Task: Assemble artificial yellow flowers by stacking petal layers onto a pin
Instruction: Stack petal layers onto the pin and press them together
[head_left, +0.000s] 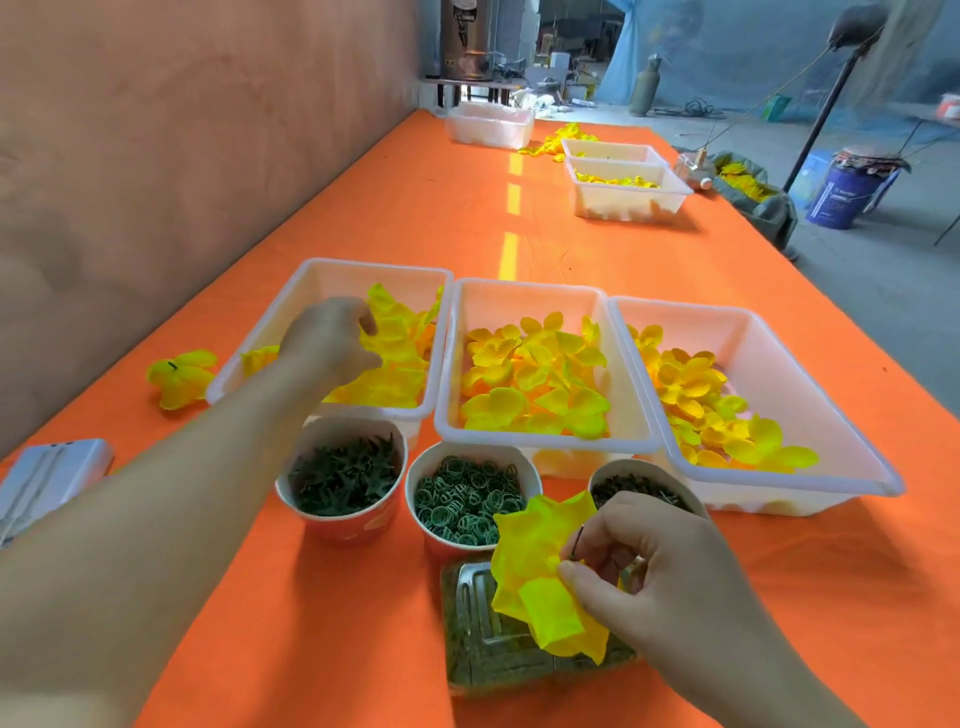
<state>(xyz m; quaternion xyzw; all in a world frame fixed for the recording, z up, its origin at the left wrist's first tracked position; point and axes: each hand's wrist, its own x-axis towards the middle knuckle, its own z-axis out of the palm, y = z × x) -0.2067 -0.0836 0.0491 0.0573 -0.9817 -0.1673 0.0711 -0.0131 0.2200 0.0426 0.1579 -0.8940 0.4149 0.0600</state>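
The right hand (660, 566) pinches a pin (577, 543) threaded with yellow petal layers (540, 566), while the left hand (330, 338) grasps another petal (387, 338) in the left tray (311, 275) to stack next.

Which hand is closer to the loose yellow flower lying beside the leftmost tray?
Left. The left hand reaches into the tray just right of the flower; the right hand holds a petal stack far to its right.

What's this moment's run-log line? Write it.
left hand: pinching petals in left tray | right hand: holding petal stack on pin
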